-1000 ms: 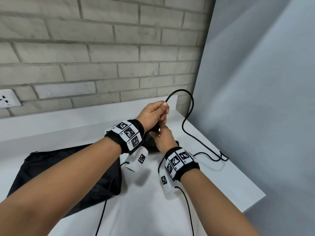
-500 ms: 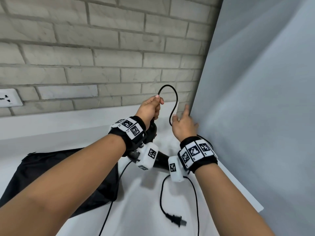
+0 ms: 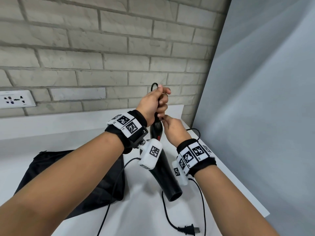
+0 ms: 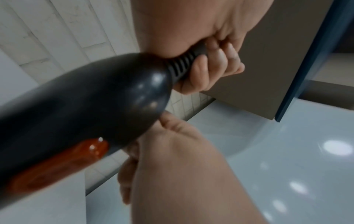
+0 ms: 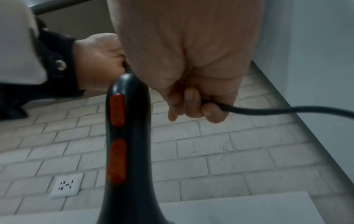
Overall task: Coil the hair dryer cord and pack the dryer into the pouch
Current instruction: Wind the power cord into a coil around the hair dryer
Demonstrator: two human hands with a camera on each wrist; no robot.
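Left grip [image 3: 154,103] is a closed fist, fingers curled round the ribbed strain relief where the cord [image 5: 283,110] leaves the hair dryer [image 3: 167,174], with a small loop of cord rising above the knuckles. That hand is raised above the worktop [image 3: 71,133], its forearm reaching up from the lower left. The dryer hangs below the fist, handle end up and open nozzle angled down, just above the worktop. Right grip [image 3: 173,129] sits just below the left fist, beside the dryer's handle; its fingers [image 5: 191,103] are curled round the cord, which trails off to the right of the dryer. More cord lies slack on the worktop beneath the nozzle and ends in the plug [image 3: 188,229]. Left of the dryer, the black pouch [image 3: 56,174] lies flat on the worktop. Two orange switches [image 5: 116,136] show on the dryer's handle.
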